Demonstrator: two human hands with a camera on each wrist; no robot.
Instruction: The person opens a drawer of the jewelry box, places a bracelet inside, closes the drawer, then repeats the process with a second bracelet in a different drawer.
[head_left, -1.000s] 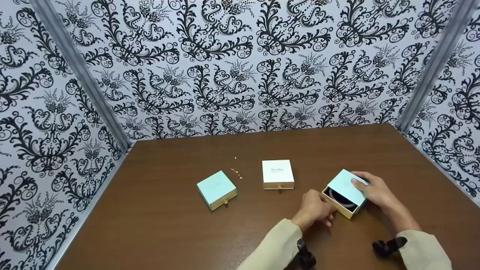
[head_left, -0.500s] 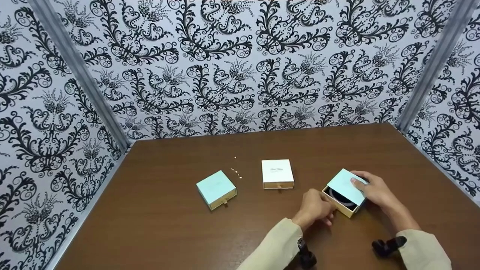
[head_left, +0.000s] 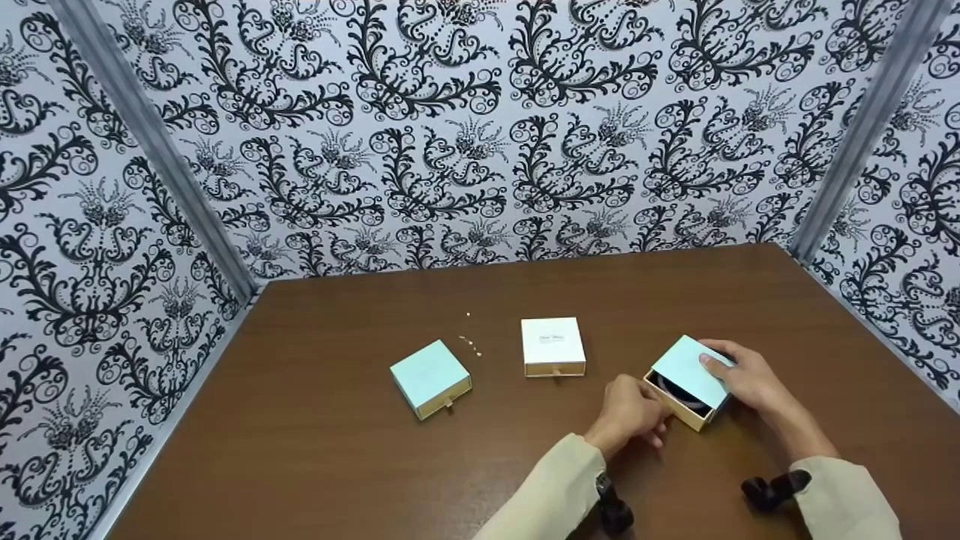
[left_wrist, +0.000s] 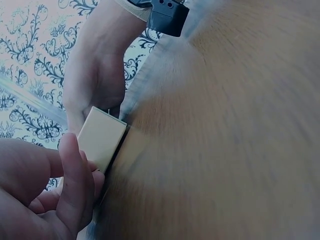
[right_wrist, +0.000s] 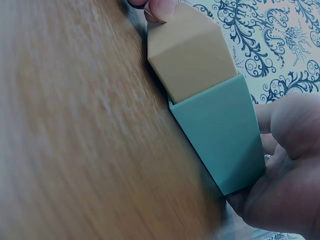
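Note:
On the right of the table a mint-green drawer box (head_left: 688, 369) stands partly pulled out, its tan drawer (head_left: 684, 411) jutting toward the front left. Inside the drawer, on dark lining, part of a pale curved ring-like band (head_left: 686, 401) shows; the sleeve hides the rest. My right hand (head_left: 750, 379) grips the sleeve at its far right side, thumb on top. With my left hand (head_left: 630, 412) I pinch the small pull tab at the drawer's front; in the right wrist view its fingertips (right_wrist: 162, 9) hold the tab against the drawer's end.
A white drawer box (head_left: 553, 343) stands closed left of the hands, and another mint-green box (head_left: 431, 375) sits closed farther left. Small pale bits (head_left: 472, 345) lie between them on the brown table (head_left: 322, 450). Patterned walls (head_left: 465, 150) enclose the back and sides.
The drawer has slid very slightly back into its sleeve. Both hands keep their holds, and the view has shifted a little.

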